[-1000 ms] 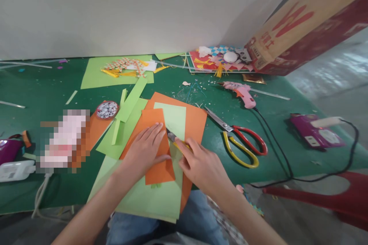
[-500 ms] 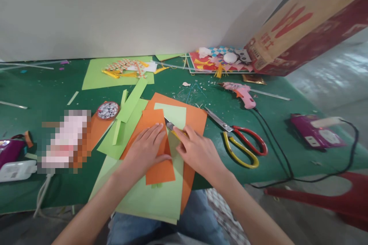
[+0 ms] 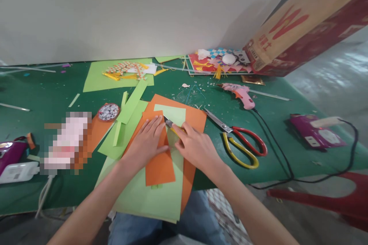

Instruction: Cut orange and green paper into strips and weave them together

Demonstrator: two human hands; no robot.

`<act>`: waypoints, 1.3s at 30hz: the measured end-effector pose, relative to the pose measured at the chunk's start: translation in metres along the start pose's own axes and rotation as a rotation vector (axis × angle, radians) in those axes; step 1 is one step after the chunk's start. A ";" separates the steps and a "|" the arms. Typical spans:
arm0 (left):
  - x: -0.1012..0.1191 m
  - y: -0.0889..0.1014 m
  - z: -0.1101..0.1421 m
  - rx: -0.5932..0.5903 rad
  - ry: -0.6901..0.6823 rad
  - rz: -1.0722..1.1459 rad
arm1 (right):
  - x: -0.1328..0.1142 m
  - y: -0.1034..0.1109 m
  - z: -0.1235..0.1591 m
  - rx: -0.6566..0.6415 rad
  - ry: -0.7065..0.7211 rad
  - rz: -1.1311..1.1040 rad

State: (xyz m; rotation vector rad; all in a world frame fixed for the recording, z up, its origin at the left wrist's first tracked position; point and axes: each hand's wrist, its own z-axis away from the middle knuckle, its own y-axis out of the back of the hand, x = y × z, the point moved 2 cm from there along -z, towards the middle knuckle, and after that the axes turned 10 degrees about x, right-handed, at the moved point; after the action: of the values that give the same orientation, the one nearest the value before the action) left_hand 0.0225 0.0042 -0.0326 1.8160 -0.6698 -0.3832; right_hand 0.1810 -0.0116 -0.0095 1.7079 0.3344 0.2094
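My right hand [image 3: 197,143] grips a yellow utility knife [image 3: 177,130], its blade against the upper right edge of an orange paper strip [image 3: 159,168]. Flat on that strip rests my left hand [image 3: 150,136], fingers stretched out and thumb pointing toward the knife. Under the strip lie light green sheets [image 3: 168,199], and a larger orange sheet [image 3: 195,122] shows beneath them. Bright green paper pieces [image 3: 130,103] overlap to the left. Scissors [image 3: 230,128] with one red and one yellow handle lie open right of the papers.
A pink glue gun [image 3: 240,93] with a black cord lies at the right, near a purple box [image 3: 313,132]. A tall paper bag [image 3: 301,26] stands behind. At the left are a round tin of small beads [image 3: 108,112] and a blurred-out pinkish object [image 3: 69,139].
My left hand has slid slightly up and left along the orange strip. The knife stays at nearly the same spot, and the whole view has shifted a little.
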 end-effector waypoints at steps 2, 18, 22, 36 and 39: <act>-0.001 -0.001 0.000 -0.007 0.009 0.017 | 0.001 0.000 -0.003 -0.004 0.001 0.002; -0.001 0.002 -0.002 0.004 0.032 0.064 | 0.012 -0.003 -0.021 0.151 -0.049 0.029; -0.001 0.003 0.000 0.022 0.055 0.084 | 0.009 0.007 -0.001 0.342 0.068 -0.088; 0.000 0.003 0.002 0.073 0.081 0.131 | -0.015 0.020 0.048 0.210 0.486 -0.362; -0.001 0.003 0.002 0.088 0.107 0.192 | -0.015 0.019 0.047 0.273 0.495 -0.409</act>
State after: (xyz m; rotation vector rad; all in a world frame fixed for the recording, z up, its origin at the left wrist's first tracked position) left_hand 0.0199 0.0023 -0.0310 1.8222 -0.7880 -0.1296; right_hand 0.1842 -0.0627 0.0021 1.7966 1.1090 0.2923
